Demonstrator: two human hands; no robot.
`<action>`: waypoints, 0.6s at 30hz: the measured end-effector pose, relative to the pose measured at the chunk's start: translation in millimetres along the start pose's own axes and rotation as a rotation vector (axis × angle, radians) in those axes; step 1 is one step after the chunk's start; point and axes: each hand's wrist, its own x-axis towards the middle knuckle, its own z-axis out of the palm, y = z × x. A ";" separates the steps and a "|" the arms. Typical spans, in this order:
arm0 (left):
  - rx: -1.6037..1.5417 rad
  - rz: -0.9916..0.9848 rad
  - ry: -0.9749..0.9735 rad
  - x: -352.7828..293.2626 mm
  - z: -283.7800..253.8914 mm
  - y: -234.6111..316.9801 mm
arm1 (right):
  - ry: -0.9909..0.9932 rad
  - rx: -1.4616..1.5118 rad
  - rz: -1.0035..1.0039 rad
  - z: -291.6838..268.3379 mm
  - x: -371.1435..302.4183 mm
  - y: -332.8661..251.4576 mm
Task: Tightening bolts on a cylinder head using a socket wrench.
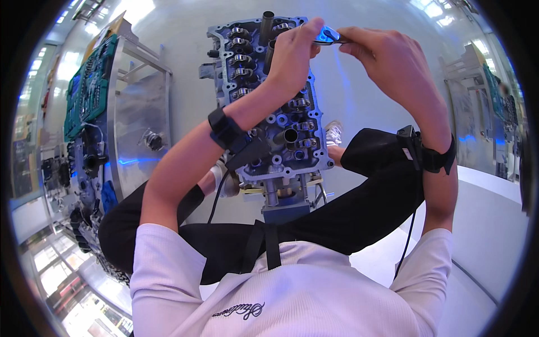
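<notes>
So the right hand [387,53] has its fingers pinched on a ratchet-looking tool [328,35], and the left hand [293,53] curls by its left end. Tool's between them, by the engine part's [320,149] far right corner. Left fingertips are mostly hidden, can't tell if they're gripping.

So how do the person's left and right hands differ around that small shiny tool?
The left hand is curled at the wide, blue-lit head of the small shiny tool, while the right hand pinches its narrower end. The left hand overlaps the metal engine part in view; the right hand appears past its right edge. Both are bare, with a black strap near the wrist.
</notes>
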 end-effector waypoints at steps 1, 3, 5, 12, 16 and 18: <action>-0.008 -0.010 -0.003 -0.9 1.9 0.3 | -0.011 -0.002 0.007 5.5 3.1 6.4; 0.057 0.033 -0.050 1.4 5.7 4.0 | 0.199 -0.006 -0.141 19.4 8.7 18.8; 0.045 0.025 -0.002 11.1 4.2 5.2 | 0.262 -0.016 -0.192 33.3 7.5 31.6; -0.166 -0.222 -0.439 31.1 -37.4 0.0 | 0.167 0.008 0.030 19.9 0.5 -13.9; -0.191 -0.109 -0.024 17.3 -7.2 4.9 | 0.201 -0.048 0.097 24.2 -5.0 -16.2; -0.238 -0.122 -0.138 23.0 -18.9 1.5 | 0.205 -0.108 0.067 27.3 -2.4 -17.9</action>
